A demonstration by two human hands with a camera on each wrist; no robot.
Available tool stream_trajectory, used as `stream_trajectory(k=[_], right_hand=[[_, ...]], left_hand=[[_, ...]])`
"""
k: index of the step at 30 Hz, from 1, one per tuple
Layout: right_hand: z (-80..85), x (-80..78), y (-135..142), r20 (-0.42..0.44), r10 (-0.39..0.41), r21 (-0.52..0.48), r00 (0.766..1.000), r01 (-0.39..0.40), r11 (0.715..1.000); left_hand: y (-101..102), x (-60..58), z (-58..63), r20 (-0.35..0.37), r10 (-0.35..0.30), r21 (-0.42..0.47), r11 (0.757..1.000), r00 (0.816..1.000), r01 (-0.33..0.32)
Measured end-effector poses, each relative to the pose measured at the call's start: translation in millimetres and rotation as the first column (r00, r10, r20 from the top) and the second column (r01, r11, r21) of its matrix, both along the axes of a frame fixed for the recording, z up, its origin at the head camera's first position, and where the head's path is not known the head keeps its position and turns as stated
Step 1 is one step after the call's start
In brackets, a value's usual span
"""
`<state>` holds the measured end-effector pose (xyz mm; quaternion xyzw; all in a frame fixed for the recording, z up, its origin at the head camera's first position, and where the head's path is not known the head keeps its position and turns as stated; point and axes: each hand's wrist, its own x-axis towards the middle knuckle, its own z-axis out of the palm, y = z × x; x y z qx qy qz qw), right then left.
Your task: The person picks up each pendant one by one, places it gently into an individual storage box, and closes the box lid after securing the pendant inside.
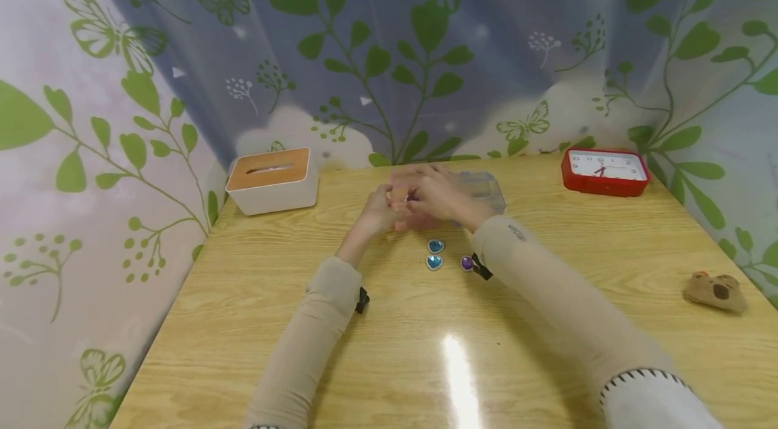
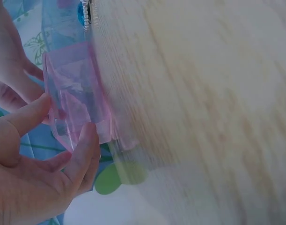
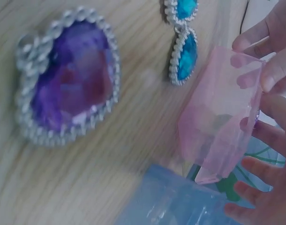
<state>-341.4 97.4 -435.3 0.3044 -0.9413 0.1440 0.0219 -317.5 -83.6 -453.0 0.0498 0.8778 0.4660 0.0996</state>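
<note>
My left hand [image 1: 378, 211] grips the side of a clear pink plastic box [image 3: 215, 108], its thumb and fingers spread around one end. Over the same box, my right hand [image 1: 442, 194] reaches in from the right with bent fingers. At its fingertips a small purple jewel [image 1: 413, 196] shows, mostly hidden by the hand. A clear blue box [image 1: 489, 191] stands just right of the pink one. Nearer to me lie two blue heart-shaped jewels [image 1: 434, 255] with silver beaded edges. Another purple jewel [image 3: 70, 77], also silver-edged, rests near my right wrist.
A white tissue box [image 1: 276, 192] with a wooden top stands at the back left. A red clock [image 1: 604, 173] is at the back right. On the right lies a brown pouch with an animal face [image 1: 714, 292]. A patterned curtain [image 1: 377, 64] hangs behind the table.
</note>
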Motion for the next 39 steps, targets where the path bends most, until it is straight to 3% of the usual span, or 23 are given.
stream_trajectory(k=[7,19,29,36,39], right_hand=[[-4.6,-3.1,-4.9,0.028,0.03,-0.031,0.999,-0.029,0.999],[-9.4,-10.1,-7.6,0.03,0.017,0.03,0.999,-0.018,0.999],[-10.8,-9.1,-8.2,0.062,-0.048,0.058,0.997,0.044,0.997],[5.0,-7.2,-3.3,0.005,-0.011,0.078,1.0,0.011,0.997],[14.7,-5.7,4.5,0.009,-0.027,0.036,1.0,0.027,0.999]], left_hand=[[0.1,1.6,0.3,-0.007,-0.012,0.007,1.0,1.0,0.012],[0.6,1.9,-1.5,-0.014,-0.023,-0.02,1.0,1.0,0.023],[2.5,3.4,-3.2,-0.014,-0.026,-0.037,0.999,1.0,0.026],[-0.2,3.8,-3.2,0.003,-0.02,-0.028,0.999,1.0,0.02],[-2.4,1.4,-2.8,0.009,-0.024,-0.021,0.999,1.0,0.025]])
